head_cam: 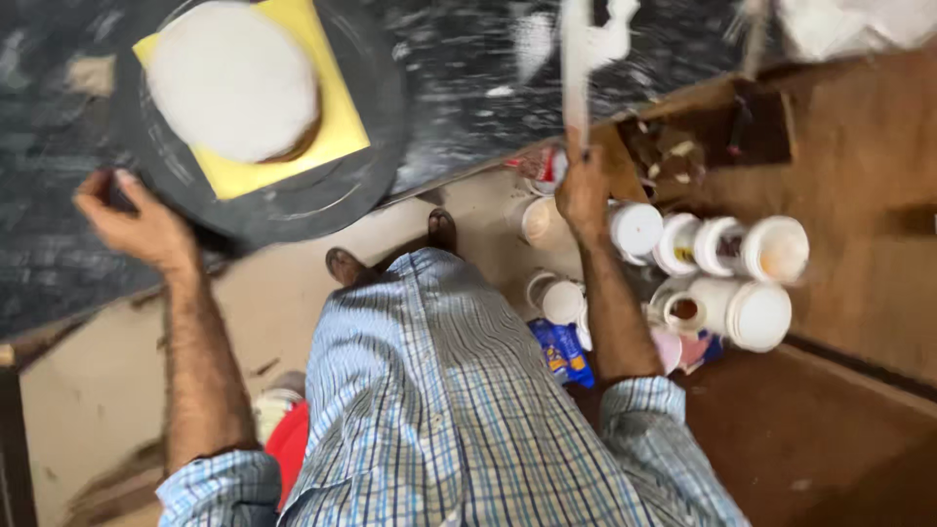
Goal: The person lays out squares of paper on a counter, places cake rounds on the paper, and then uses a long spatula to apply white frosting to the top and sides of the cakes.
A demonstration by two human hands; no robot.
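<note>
A round cake covered in white icing (232, 80) sits on a yellow square board (332, 117) on a dark round turntable (361, 185), at the upper left on a black speckled counter. My left hand (137, 224) grips the turntable's near left rim. My right hand (583, 190) is raised over the counter's edge and closed on the handle of a long flat spatula (576, 59) smeared with white icing, its blade pointing away from me.
Below the counter edge, on the floor to my right, stand several white plastic jars and tubs (752, 283) and a blue packet (564, 351). A wooden shelf or drawer (703, 137) holds scraps. My feet (390, 249) show on the beige floor.
</note>
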